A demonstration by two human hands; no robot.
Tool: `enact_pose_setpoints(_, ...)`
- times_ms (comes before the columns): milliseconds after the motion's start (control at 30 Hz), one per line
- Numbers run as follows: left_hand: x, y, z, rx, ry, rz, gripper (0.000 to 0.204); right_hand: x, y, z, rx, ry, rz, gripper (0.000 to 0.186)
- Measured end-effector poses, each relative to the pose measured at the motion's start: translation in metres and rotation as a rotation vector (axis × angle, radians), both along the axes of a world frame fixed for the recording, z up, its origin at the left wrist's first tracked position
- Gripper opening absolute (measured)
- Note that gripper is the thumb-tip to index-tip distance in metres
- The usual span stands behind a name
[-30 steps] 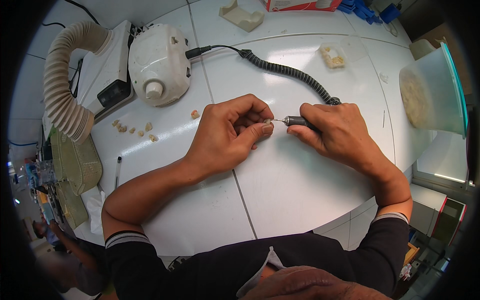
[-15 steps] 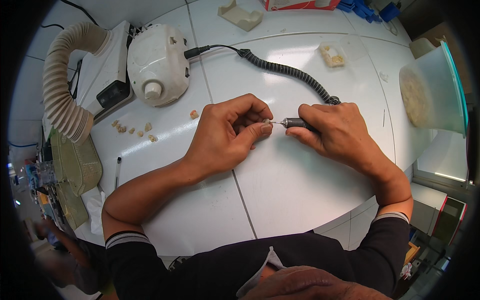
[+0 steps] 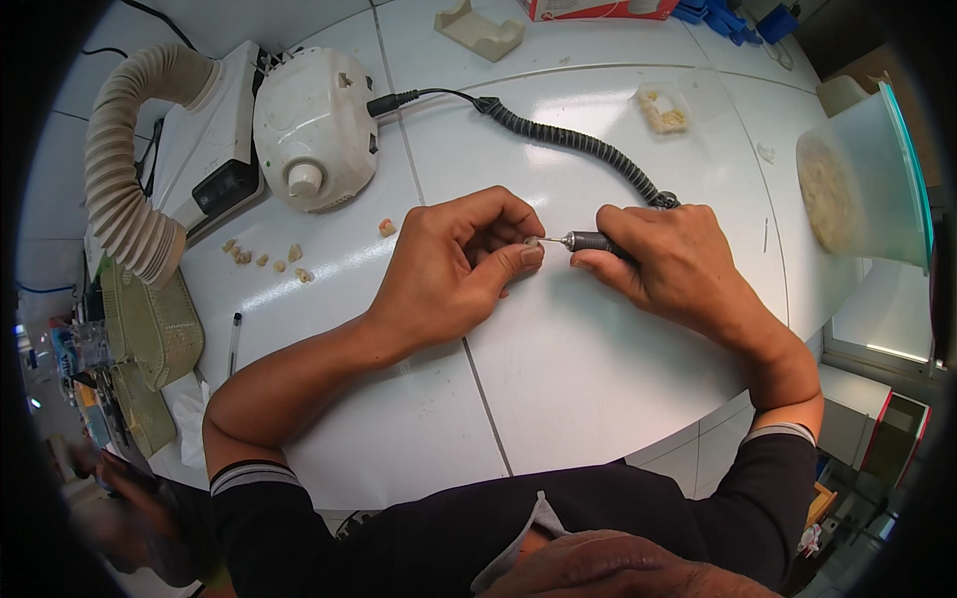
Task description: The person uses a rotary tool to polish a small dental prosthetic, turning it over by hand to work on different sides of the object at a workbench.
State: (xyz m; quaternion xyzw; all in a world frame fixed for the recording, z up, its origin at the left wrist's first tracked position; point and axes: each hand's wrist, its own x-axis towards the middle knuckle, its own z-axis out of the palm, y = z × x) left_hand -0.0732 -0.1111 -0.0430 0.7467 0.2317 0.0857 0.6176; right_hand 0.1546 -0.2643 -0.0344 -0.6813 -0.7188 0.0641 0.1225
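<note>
My left hand point(image 3: 454, 264) pinches a small pale tooth-like piece point(image 3: 532, 241) between thumb and fingers; the fingertips hide most of it. Wrapped around a dark rotary handpiece point(image 3: 595, 243) is my right hand point(image 3: 673, 261). The thin metal bit of the handpiece points left and meets the piece, or nearly so. A black coiled cord point(image 3: 578, 145) runs from behind my right hand to a white control unit point(image 3: 317, 130) with a knob. Several small yellowish tooth-like pieces point(image 3: 280, 266) lie left of my left hand, and one with a reddish part point(image 3: 387, 228) lies closer.
A ribbed suction hose point(image 3: 130, 149) curves down at the left, above a greenish basket point(image 3: 164, 329). A pen point(image 3: 235, 344) lies by my left forearm. A small clear box point(image 3: 663, 110) holds yellowish bits. At the right stands a translucent tub point(image 3: 865, 184). Someone point(image 3: 135, 508) is at lower left.
My hands stay almost where they were. The small piece in my left fingers appears slightly turned against the bit. The person at the lower left has shifted a little.
</note>
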Motion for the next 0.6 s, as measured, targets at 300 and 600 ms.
enact_pose_setpoints(300,-0.0004,0.0005,-0.0017,0.005,-0.021,-0.007,0.012,-0.0004,0.0008,0.0016,-0.007,-0.001,0.005,0.052)
enact_pose_setpoints(600,-0.0004,0.0009,-0.0021,0.004,-0.011,-0.004,0.011,-0.0001,0.0004,0.0023,-0.032,0.002,0.014,0.052)
